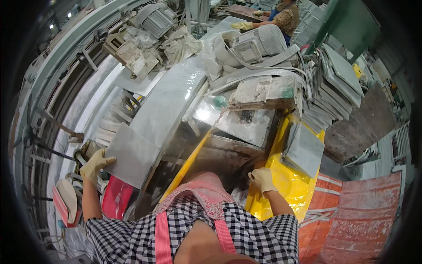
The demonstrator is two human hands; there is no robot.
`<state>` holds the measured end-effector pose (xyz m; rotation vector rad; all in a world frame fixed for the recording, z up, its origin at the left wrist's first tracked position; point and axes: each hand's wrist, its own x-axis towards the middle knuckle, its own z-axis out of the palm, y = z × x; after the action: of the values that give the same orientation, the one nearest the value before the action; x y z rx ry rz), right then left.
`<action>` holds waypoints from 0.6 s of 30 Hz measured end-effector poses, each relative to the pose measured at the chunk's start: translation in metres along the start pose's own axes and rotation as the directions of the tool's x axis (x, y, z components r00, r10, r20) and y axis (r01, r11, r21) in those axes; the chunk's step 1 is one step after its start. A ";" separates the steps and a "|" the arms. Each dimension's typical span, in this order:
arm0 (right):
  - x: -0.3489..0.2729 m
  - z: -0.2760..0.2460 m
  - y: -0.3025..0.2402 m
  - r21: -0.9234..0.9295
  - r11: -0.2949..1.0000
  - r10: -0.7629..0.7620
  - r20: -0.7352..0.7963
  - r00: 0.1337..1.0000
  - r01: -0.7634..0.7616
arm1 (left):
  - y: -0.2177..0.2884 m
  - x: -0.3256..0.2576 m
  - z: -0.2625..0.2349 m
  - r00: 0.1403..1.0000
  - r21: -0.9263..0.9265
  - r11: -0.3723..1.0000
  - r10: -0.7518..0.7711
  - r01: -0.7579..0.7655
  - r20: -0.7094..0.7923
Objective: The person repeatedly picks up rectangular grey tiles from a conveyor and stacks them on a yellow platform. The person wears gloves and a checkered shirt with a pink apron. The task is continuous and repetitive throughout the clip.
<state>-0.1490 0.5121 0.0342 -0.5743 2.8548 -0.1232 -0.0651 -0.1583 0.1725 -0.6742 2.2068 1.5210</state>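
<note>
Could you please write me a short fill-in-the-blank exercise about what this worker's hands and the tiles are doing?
1. Both hands wear pale ____.
2. The left hand rests on the edge of a grey ____ lying on the machine.
3. The stack of grey tiles lies on a ____ plastic cover, beyond the right hand.
4. The person's apron has ____ straps.

Missing words: gloves; tile; yellow; pink

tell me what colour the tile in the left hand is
Pale grey tile, held at its edge by the gloved left hand; head view.
</note>
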 end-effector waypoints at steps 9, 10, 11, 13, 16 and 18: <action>0.004 0.002 0.004 -0.100 0.994 0.049 0.144 0.988 -0.035 | 0.015 -0.037 0.033 0.927 0.185 0.960 0.256 -0.210 -0.276; 0.004 0.001 0.004 -0.095 0.995 0.034 0.136 0.990 -0.021 | 0.023 -0.040 0.027 0.949 0.079 0.981 0.190 -0.175 -0.252; 0.005 0.000 0.003 -0.114 0.993 0.035 0.149 0.988 -0.018 | 0.030 -0.042 0.026 0.928 0.026 0.969 0.241 -0.244 -0.284; 0.004 -0.006 0.000 -0.099 0.995 0.023 0.160 0.987 -0.007 | 0.050 -0.052 0.019 0.912 0.028 0.974 0.219 -0.224 -0.346; 0.001 -0.019 -0.009 0.079 0.991 0.090 0.208 0.974 -0.108 | 0.074 -0.046 0.048 0.846 -0.080 0.924 0.304 -0.374 -0.437; 0.001 -0.031 -0.017 0.460 0.878 0.114 0.062 0.992 -0.130 | 0.091 -0.020 0.096 0.808 -0.255 0.864 0.249 -0.435 -0.535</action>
<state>-0.1509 0.4975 0.0657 -0.2891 2.6731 -0.7429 -0.0979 -0.0371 0.2193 -0.8792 2.5405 2.1983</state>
